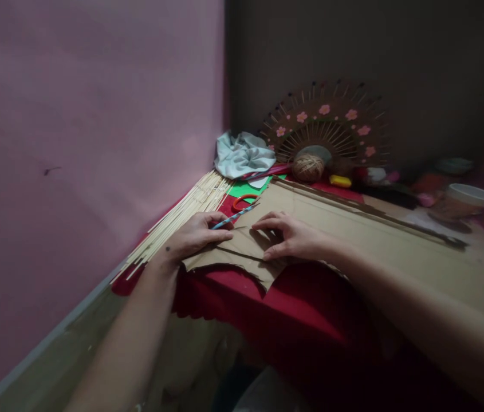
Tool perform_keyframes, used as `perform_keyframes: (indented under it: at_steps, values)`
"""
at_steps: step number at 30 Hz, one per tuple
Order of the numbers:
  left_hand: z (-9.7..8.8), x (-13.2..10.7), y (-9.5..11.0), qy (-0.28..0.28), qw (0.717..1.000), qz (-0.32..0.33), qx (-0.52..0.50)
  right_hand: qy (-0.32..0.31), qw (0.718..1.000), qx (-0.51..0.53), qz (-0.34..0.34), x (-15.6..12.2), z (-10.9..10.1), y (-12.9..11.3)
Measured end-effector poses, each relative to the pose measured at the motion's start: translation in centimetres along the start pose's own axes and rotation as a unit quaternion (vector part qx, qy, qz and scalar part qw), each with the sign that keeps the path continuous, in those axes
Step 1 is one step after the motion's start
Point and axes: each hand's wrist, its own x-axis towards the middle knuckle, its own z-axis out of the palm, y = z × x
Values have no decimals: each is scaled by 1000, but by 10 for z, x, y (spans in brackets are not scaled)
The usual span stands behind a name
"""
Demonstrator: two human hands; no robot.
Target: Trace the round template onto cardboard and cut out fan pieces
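My left hand (201, 232) is closed around a blue patterned pencil (235, 216), which sticks out past the fingers to the upper right. Its thumb lies along the brown cardboard (242, 266), whose near edge is cut in curves. On the same cardboard rests my right hand (291, 236), thumb and fingers curved and apart, touching the surface. A dark line, a cut or an edge, runs across the cardboard between the hands. Just beyond the pencil are red-orange scissors handles (244, 201), partly hidden.
Thin wooden sticks (190, 206) lie along the pink wall at left. A pale cloth (244, 154), a twine ball (308, 167) and a flowered fan-shaped piece (325, 123) stand at the back. A plastic cup (471, 197) is at right. Red cloth (224, 292) covers the table's front edge.
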Motion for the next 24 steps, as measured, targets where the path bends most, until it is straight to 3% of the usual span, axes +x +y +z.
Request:
perform_keyframes:
  at_steps: [9, 15, 17, 21, 23, 24]
  values:
    - [4, -1, -5, 55, 998, 1, -2, -7, 999, -35, -4, -7, 4, -11]
    - [9, -4, 0, 100, 995, -8, -22, 99, 989, 80, 80, -7, -4, -21]
    - [10, -5, 1, 110, 993, -10, -29, 138, 987, 72, 38, -6, -9, -28]
    - [9, -3, 0, 126, 992, -4, -33, 221, 964, -37, -145, -6, -3, -35]
    - [8, -2, -2, 131, 991, 0, -30, 167, 966, -82, -179, -9, 7, -35]
    - [8, -2, -2, 132, 991, 1, -28, 114, 975, -92, -165, -11, 11, -34]
